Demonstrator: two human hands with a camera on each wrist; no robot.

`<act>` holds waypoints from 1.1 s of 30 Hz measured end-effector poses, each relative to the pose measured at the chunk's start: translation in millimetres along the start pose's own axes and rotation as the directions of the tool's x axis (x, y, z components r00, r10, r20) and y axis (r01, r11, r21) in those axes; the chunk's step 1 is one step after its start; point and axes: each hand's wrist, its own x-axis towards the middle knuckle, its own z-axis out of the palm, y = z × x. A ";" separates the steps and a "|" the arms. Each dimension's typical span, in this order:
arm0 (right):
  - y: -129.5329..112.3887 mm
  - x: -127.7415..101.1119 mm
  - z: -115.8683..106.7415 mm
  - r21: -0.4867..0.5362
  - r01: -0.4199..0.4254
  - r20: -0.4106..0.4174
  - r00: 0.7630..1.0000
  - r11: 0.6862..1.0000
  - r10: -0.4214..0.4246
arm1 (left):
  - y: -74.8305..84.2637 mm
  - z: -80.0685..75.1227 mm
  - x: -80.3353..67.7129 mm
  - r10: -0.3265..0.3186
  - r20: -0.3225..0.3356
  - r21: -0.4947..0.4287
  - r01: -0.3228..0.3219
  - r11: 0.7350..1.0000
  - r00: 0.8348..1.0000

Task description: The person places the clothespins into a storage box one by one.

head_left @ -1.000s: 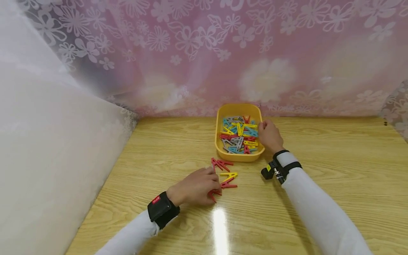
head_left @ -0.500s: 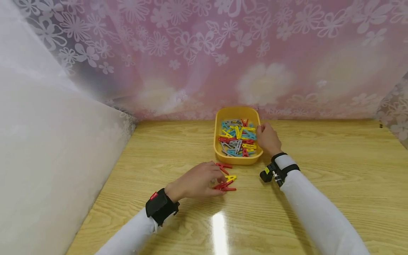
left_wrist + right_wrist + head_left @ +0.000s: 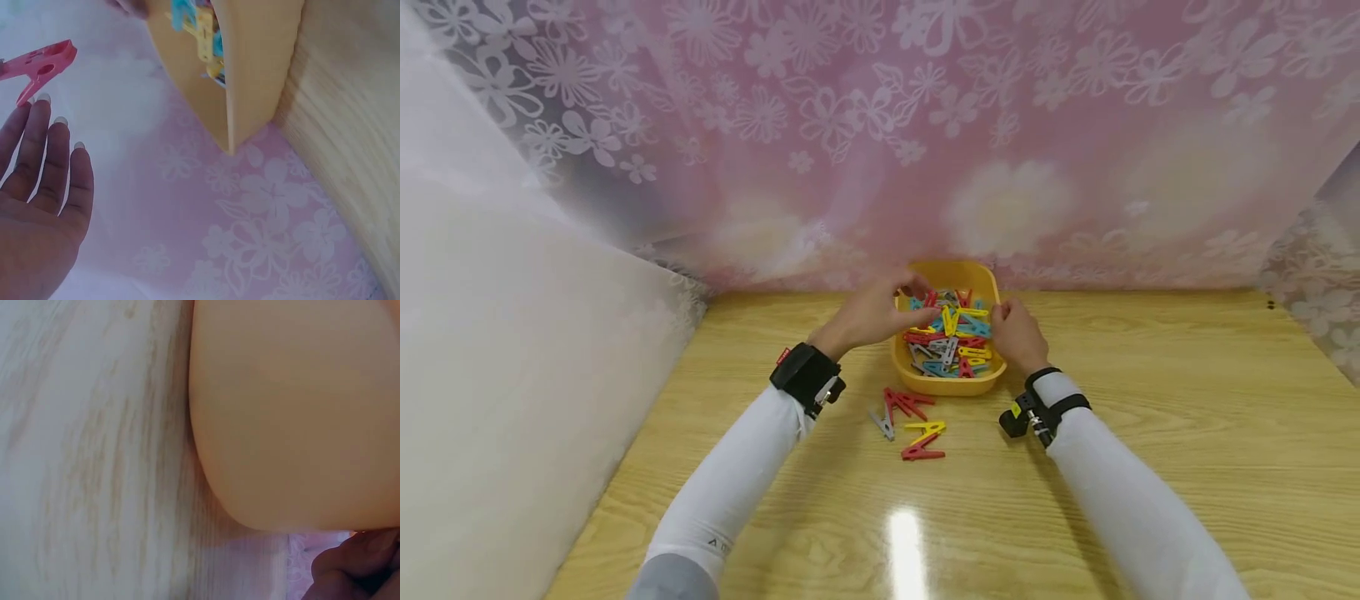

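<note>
The left hand (image 3: 868,315) is over the upper left corner of the yellow tray (image 3: 947,385), just above centre of the head view, reaching in among the heaped clothes pegs (image 3: 951,333). The left wrist view shows a pink-red peg (image 3: 39,65) at the upper left of its frame, held out beyond the fingertips (image 3: 59,122); three fingers lie fairly straight, but whether thumb and forefinger are pinching that peg cannot be told, as the grip itself sits off the edge. Over on the tray's right rim, the right hand (image 3: 1017,333) rests with fingers curled against the wall, steadying it, and the right wrist view confirms bent fingers (image 3: 356,569) at the lower right beside the tray's smooth side.

Below the tray, on the wooden table (image 3: 1187,400), a small group lies sorted out: a cluster of red pegs (image 3: 906,403), a grey peg (image 3: 882,423), a yellow peg (image 3: 925,428) and another red peg (image 3: 922,452) lowest of all.

The step looks like picking a peg from the tray. The next move seemingly calls for a firm pinch on one peg, lifted free of the tangle, with the tray held in place.
</note>
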 end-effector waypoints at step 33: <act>0.2 2.4 2.2 -0.001 -0.026 -0.011 1.000 1.000 0.026 | -56.1 27.1 -32.4 -0.079 -0.021 0.143 0.081 0.986 0.997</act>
